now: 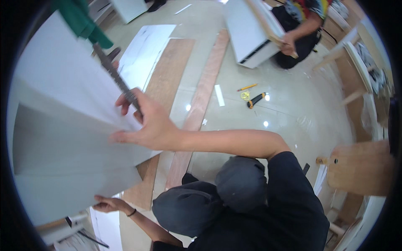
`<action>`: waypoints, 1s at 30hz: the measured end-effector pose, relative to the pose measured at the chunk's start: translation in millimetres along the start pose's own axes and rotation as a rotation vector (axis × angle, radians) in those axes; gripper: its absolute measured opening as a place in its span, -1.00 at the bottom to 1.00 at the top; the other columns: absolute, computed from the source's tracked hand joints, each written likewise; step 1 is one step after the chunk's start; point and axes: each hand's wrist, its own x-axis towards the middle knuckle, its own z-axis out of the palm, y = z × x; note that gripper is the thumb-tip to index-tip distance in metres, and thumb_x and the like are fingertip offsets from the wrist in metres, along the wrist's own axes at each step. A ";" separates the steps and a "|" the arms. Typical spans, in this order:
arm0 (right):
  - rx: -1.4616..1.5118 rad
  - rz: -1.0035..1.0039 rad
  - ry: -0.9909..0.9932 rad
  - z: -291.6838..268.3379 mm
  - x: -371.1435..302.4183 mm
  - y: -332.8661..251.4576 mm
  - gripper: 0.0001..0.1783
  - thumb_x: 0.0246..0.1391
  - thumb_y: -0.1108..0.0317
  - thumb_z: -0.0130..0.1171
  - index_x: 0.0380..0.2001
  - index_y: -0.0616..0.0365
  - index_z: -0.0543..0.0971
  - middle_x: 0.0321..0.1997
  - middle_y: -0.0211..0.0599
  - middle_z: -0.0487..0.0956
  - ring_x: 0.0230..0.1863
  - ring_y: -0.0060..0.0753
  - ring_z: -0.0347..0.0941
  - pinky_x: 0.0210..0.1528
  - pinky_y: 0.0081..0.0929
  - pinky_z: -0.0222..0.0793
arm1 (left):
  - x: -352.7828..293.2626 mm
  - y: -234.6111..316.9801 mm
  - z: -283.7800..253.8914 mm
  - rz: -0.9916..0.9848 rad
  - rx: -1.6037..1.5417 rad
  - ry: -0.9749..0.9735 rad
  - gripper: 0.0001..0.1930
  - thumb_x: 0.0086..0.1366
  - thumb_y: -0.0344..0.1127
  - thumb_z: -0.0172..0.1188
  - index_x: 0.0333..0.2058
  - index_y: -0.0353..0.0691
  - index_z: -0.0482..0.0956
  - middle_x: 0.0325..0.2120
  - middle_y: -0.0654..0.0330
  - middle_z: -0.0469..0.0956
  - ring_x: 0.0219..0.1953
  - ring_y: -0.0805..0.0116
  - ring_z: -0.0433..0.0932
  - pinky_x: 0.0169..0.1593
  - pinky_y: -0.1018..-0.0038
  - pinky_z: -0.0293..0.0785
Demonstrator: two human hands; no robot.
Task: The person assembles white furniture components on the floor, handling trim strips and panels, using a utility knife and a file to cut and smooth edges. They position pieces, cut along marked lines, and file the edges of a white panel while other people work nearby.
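Observation:
A large white box-like piece of furniture (79,167) with a recessed opening fills the left side, tilted in front of me. My left hand (106,204) is closed on its lower edge, a dark band around the wrist. Across my body reaches my right arm, and my right hand (153,123) is closed around a long, narrow, dark grey bar-like tool (117,77). This tool slants up and to the left over the white surface; its exact kind is unclear. The thumb of that hand is at or just above the white surface.
Brown boards (169,71) and a reddish plank (207,79) lie on the tiled floor, beside a white panel (146,46). A pencil (247,87), yellow scissors (245,96) and an orange-black cutter (256,100) lie farther right. Another person's hand (288,44) holds a white cabinet (251,33).

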 end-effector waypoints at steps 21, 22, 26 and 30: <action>-0.218 0.626 -0.101 -129.8 -102.6 197.9 -0.66 0.30 0.18 -0.17 -0.05 0.24 0.27 -0.29 0.13 0.49 -0.14 0.18 0.46 -0.14 -0.03 0.29 | 12.6 194.9 155.7 0.524 -0.319 -0.516 -0.40 0.35 -0.24 0.10 0.18 -0.47 0.05 0.11 -0.17 0.32 0.09 0.04 0.43 0.18 0.16 0.37; -0.214 0.673 -0.093 -133.6 -112.7 212.5 -0.64 0.30 0.17 -0.16 -0.05 0.25 0.30 -0.25 0.15 0.50 -0.11 0.17 0.46 -0.10 -0.05 0.32 | 13.9 198.1 158.7 0.401 -0.348 -0.517 -0.42 0.33 -0.30 0.13 0.18 -0.46 0.08 0.12 -0.15 0.32 0.09 0.05 0.43 0.22 0.16 0.32; -0.164 0.665 -0.243 -145.6 -142.5 258.2 -0.60 0.25 0.21 -0.12 -0.03 0.31 0.44 -0.15 0.10 0.55 -0.03 0.05 0.49 0.01 -0.16 0.34 | 20.1 202.9 165.3 0.328 -0.079 -0.508 -0.44 0.28 -0.35 0.23 0.17 -0.46 0.25 0.12 -0.12 0.39 0.06 0.12 0.47 0.25 0.21 0.29; -0.173 0.714 -0.299 -141.5 -144.4 274.1 -0.64 0.27 0.20 -0.11 -0.09 0.26 0.50 -0.35 -0.14 0.54 -0.25 -0.21 0.49 -0.16 -0.30 0.38 | 12.3 221.8 180.4 0.291 -0.201 -0.393 -0.61 0.30 -0.47 0.17 0.06 -0.49 0.36 0.02 -0.14 0.44 0.02 0.23 0.46 0.17 0.28 0.36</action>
